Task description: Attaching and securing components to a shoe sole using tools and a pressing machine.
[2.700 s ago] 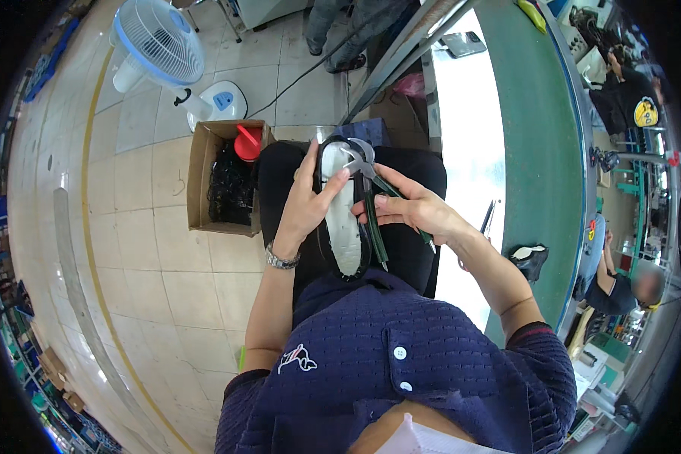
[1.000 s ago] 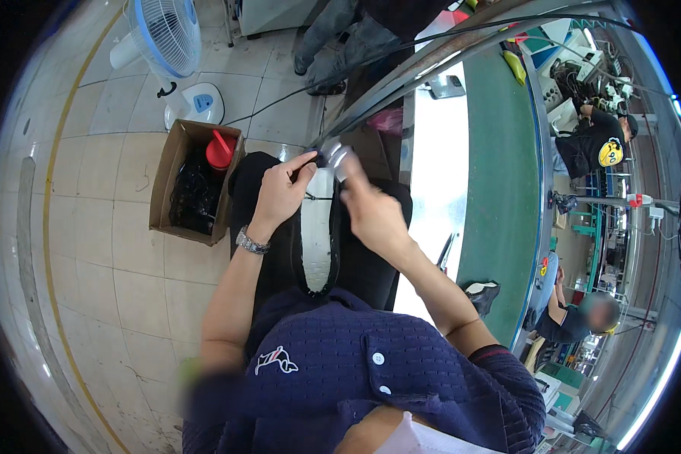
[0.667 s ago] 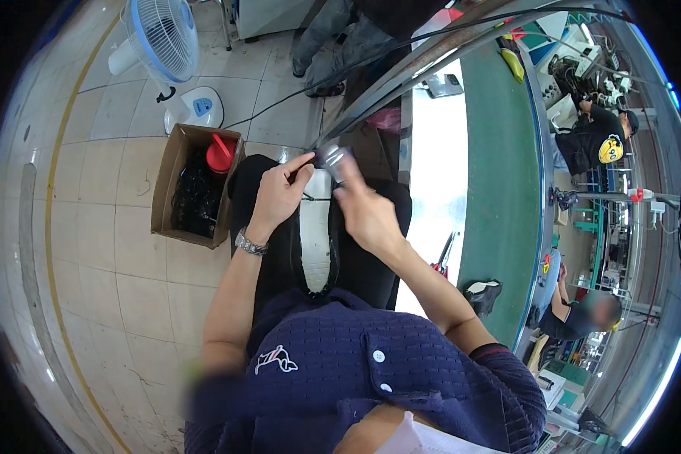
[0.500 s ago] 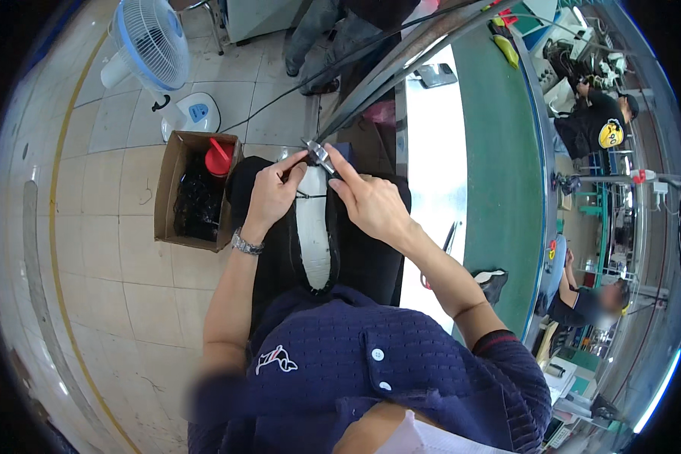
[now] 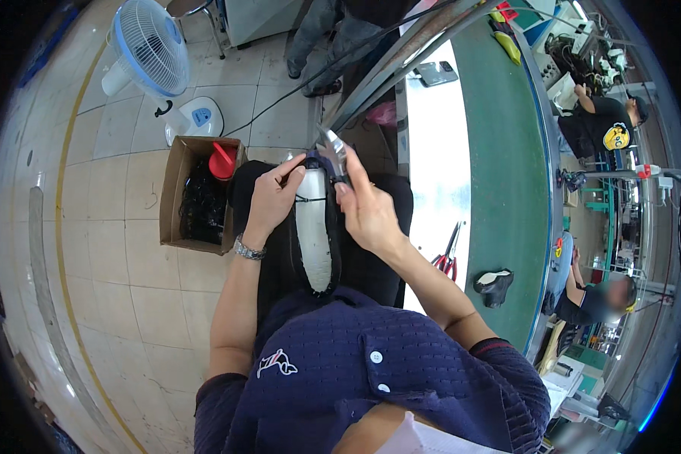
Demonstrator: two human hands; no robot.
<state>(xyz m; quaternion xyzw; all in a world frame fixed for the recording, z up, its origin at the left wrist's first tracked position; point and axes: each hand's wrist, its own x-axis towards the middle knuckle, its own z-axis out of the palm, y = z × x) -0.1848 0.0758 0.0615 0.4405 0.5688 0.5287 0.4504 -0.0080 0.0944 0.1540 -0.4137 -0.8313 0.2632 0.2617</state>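
Observation:
Across my lap, sole side up, lies a shoe upper (image 5: 312,234) with black edges around a long white insole board; a thin dark strand crosses it near the far end. My left hand (image 5: 271,200) is closed at that far end, thumb and fingers pinching the dark material at its left corner. In my right hand (image 5: 372,216) are metal pincers (image 5: 333,151), gripped just right of the same end. Their head is slightly blurred, and whether the jaws touch the upper cannot be made out.
Left of my knees stands a cardboard box (image 5: 168,204) with black scraps and a red container (image 5: 221,161). Beyond it is a fan (image 5: 151,49). At right, a white bench (image 5: 435,166) bears red-handled pliers (image 5: 448,265) and a phone (image 5: 436,73); a dark shoe (image 5: 494,287) lies on the green belt (image 5: 503,197).
My right hand has turned more upright and moved the pincers slightly right from the tip of the upper. My left hand keeps its place. The pliers on the bench show more fully.

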